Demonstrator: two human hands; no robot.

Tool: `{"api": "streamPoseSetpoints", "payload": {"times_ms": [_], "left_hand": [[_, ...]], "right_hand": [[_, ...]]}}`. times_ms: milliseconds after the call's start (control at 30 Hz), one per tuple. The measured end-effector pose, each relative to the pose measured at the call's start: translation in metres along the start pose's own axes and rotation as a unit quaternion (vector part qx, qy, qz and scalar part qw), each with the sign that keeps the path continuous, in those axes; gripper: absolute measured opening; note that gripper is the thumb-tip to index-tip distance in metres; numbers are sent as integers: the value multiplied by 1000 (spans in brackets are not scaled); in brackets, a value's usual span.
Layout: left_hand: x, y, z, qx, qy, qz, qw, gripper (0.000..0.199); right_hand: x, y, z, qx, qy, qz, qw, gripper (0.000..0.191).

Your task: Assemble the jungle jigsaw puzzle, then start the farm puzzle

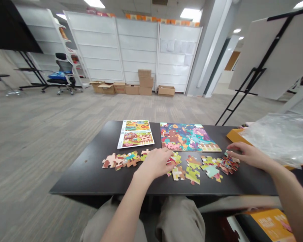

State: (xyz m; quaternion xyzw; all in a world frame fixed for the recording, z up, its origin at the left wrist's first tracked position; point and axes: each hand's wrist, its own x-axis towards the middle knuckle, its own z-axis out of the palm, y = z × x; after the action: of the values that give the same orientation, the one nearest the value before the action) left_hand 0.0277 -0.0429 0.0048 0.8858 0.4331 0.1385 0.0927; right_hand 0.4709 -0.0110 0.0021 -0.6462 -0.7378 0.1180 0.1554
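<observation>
Black counter [86, 174] in my feed: jigsaw pieces [192, 168] lie in loose groups across it, just below an assembled puzzle [189, 137] and a printed sheet [135, 133]. My left hand [154, 164] curls over the pieces, though I cannot tell whether it grips one; my right hand [249, 154] rests open, fingertips [229, 152] on a heap.

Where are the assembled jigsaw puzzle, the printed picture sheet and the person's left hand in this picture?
Assembled jigsaw puzzle [189, 137]: head view, middle of the puzzle.
Printed picture sheet [135, 133]: head view, centre of the sheet.
Left hand [153, 163]: head view, back of the hand.
</observation>
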Motion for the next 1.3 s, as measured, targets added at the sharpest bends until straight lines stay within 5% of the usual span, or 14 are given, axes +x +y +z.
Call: {"api": "streamPoseSetpoints", "payload": {"times_ms": [200, 467, 733, 1300], "left_hand": [[0, -8, -4, -9, 13, -16, 1000, 24], [-17, -32, -10, -56, 46, -48, 996, 24], [-21, -13, 0, -58, 10, -4, 998, 23], [-7, 17, 23, -37, 4, 59, 998, 16]], "right_hand": [[36, -76, 5, 184, 1, -42, 982, 55], [91, -178, 45, 344, -33, -139, 928, 45], [101, -173, 77, 338, -43, -170, 924, 41], [97, -166, 86, 222, -19, -199, 954, 38]]}}
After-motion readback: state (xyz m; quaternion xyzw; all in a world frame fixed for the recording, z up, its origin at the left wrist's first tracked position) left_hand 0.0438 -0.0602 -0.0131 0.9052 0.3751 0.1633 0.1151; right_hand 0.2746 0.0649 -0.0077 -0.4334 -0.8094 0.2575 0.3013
